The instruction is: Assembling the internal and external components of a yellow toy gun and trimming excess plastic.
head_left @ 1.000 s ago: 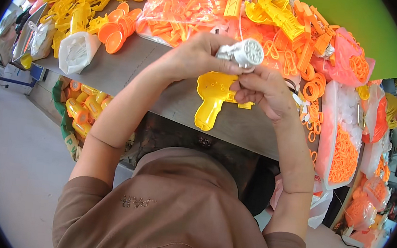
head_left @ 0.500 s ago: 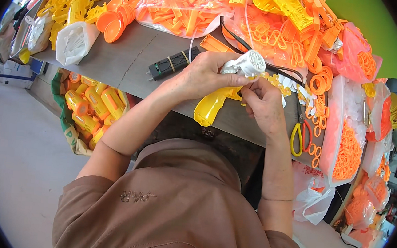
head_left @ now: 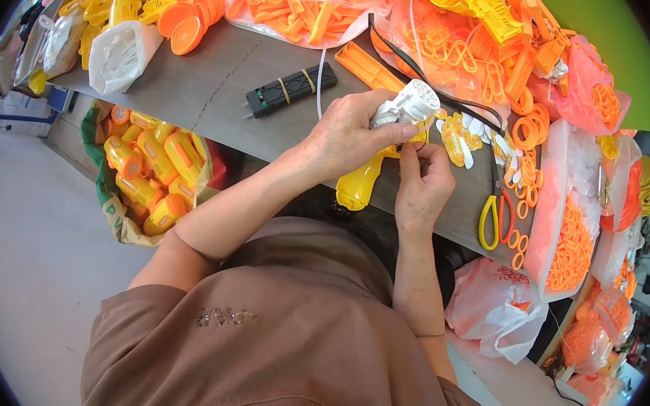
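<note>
My left hand [head_left: 356, 128] is closed around a white plastic part [head_left: 409, 102] with a round, slotted end facing up and right. Just below it, a yellow handle-shaped plastic shell [head_left: 359, 181] slants down past the table's near edge; its upper end is partly covered by my hands. My right hand [head_left: 426, 182] is close by on the right, its thumb and fingers pinched together near the top of the yellow shell. What sits between those fingertips is too small to make out.
A black battery box [head_left: 292, 90] with bands lies left of my hands. Yellow-and-red-handled scissors [head_left: 497, 218] and orange rings [head_left: 520, 243] are to the right. Bagged orange parts [head_left: 303, 15] line the back. A sack of yellow-orange pieces [head_left: 155, 161] stands below the table's left edge.
Both hands have shifted slightly toward me and to the right, with the white part and yellow shell moving along. The view has also shifted a little.
</note>
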{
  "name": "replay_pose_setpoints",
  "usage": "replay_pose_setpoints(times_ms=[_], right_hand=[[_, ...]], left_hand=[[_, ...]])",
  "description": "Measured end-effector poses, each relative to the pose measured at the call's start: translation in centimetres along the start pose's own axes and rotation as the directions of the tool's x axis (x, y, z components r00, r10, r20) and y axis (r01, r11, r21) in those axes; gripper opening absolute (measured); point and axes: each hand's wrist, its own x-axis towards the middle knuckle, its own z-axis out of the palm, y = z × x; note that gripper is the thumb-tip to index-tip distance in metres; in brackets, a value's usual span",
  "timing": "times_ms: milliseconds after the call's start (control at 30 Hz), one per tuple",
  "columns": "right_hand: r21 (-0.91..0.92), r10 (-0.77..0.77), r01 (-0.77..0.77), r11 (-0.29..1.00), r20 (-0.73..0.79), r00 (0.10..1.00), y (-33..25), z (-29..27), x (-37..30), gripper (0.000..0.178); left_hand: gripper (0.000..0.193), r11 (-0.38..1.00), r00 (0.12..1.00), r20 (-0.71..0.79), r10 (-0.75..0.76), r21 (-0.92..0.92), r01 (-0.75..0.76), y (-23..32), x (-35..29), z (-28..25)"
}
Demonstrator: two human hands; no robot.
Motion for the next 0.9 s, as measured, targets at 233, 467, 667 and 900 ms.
replay_pose_setpoints(times_ms=[233,467,667,900], right_hand=[[-0.259,-0.238,0.220,0.941,-0.042,0.970,0.3,0.2,0.0,0.013],[-0.564,-0.253,0.278,0.778,0.125,0.959,-1.6,0.0,0.8,0.015],[-0.674,-0.344,0.429,0.602,0.266,0.900,-2.2,0.4,1.2,0.014],[-0.366,-0.278,0.300,0.881,0.111,0.954,0.4,-0.4,1.1,0.014]], left_hand=[[0.034,0.998,0.999,-0.007,0.048,0.029,-0.047,0.0,-0.3,0.3],[0.038,0.995,0.994,-0.045,0.095,-0.007,-0.095,-0.6,-0.1,0.7],[0.034,0.994,0.994,-0.036,0.104,0.020,-0.104,0.1,0.0,0.4],[0.030,0.991,0.996,-0.014,0.091,0.099,-0.089,-0.1,0.4,0.4]])
